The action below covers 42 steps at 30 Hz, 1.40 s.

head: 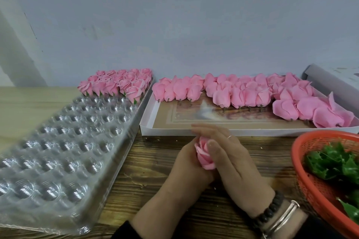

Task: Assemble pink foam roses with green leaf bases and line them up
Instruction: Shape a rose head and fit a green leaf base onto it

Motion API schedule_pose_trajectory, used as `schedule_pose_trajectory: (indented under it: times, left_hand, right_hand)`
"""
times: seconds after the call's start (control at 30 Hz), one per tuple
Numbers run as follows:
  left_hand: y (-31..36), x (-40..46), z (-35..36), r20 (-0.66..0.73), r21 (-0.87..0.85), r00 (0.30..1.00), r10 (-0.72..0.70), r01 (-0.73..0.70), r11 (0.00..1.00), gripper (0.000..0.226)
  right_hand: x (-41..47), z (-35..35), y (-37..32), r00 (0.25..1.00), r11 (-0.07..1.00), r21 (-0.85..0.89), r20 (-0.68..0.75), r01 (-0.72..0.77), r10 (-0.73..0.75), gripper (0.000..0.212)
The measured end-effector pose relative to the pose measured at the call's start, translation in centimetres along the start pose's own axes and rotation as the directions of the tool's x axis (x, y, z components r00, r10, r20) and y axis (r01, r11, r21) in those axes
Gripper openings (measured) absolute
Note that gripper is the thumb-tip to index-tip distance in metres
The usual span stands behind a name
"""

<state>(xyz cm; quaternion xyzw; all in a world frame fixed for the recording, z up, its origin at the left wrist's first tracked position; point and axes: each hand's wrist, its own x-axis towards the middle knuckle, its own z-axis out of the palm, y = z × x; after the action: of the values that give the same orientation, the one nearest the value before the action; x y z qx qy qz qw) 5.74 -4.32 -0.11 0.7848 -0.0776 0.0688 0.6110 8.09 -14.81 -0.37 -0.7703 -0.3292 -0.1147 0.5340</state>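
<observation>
**Both hands on one pink rose**

Wrists w/ bracelets [279,217] sit lowest in view. Left hand [186,163] curls round a pink rose [205,154] from below; right hand [229,153] presses it w/ straight fingers, thumb on petals. Left of the grip: clear plastic tray [58,151], finished roses [116,83] filling its far end. Beyond the grip: white box [147,122] w/ bare rose heads [242,93]. Right of it: red basket [310,180] holding green leaves [334,163].
</observation>
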Motion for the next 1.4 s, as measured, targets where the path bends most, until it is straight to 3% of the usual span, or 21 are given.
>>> schedule_pose_trajectory:
  times: [0.1,0.17,0.27,0.37,0.53,0.7,0.83,0.93,1.07,1.17,1.3,1.4]
  left_hand:
    - [-0.4,-0.1,0.1,-0.025,0.062,1.0,0.012,-0.01,0.998,0.016]
    - [-0.2,-0.1,0.0,-0.028,-0.138,0.998,-0.054,0.05,0.989,0.009]
    - [-0.2,0.0,-0.3,-0.079,-0.426,0.988,-0.136,0.089,0.9,0.017]
    - [-0.1,0.3,-0.5,-0.219,-0.595,0.96,-0.174,0.01,0.803,0.017]
    - [0.5,0.1,0.0,-0.142,-0.765,0.96,-0.243,0.05,0.642,0.006]
    - [0.5,0.1,0.4,-0.094,-0.795,0.958,-0.272,0.092,0.599,0.01]
    - [0.5,0.1,0.5,-0.096,-0.797,0.945,-0.311,0.114,0.593,0.022]
    - [0.4,0.0,0.5,-0.06,-0.805,0.945,-0.321,0.144,0.575,0.014]
    - [0.2,0.2,-0.2,0.038,-0.832,0.943,-0.331,0.213,0.511,0.011]
    - [0.3,0.5,-0.8,0.049,-0.872,0.94,-0.337,0.205,0.444,0.013]
    - [-0.1,0.5,-0.6,0.046,-0.866,0.949,-0.312,0.194,0.46,0.027]
    - [-0.3,0.5,-0.3,0.038,-0.829,0.943,-0.332,0.215,0.516,0.036]
  right_hand:
    - [0.1,0.2,0.0,0.993,0.992,-0.116,0.108,0.055,-0.042,0.054]
    - [0.0,0.1,0.1,0.996,0.999,-0.044,0.085,0.01,-0.007,0.05]
    - [-0.1,-0.2,0.7,0.993,0.987,0.139,-0.08,-0.075,0.087,0.032]
    - [-0.1,-0.1,1.2,0.986,0.989,0.111,-0.118,-0.101,0.114,0.035]
    - [-0.4,1.0,1.0,0.989,0.988,-0.035,0.002,-0.149,0.15,0.032]
    - [-0.5,1.0,0.6,0.989,0.98,-0.138,-0.009,-0.147,0.147,0.031]
    - [-0.5,1.1,0.4,0.984,0.982,-0.053,-0.023,-0.179,0.178,0.027]
    - [-0.3,0.9,0.3,0.972,0.971,0.05,-0.031,-0.233,0.235,0.02]
    - [0.0,0.5,0.1,0.956,0.931,0.217,0.075,-0.292,0.282,0.014]
    - [0.1,0.2,0.0,0.942,0.909,0.251,0.146,-0.331,0.303,0.012]
    - [-0.1,0.5,-0.1,0.941,0.914,0.226,0.111,-0.338,0.32,0.035]
    - [-0.2,0.6,-0.2,0.946,0.932,0.165,0.085,-0.323,0.313,0.021]
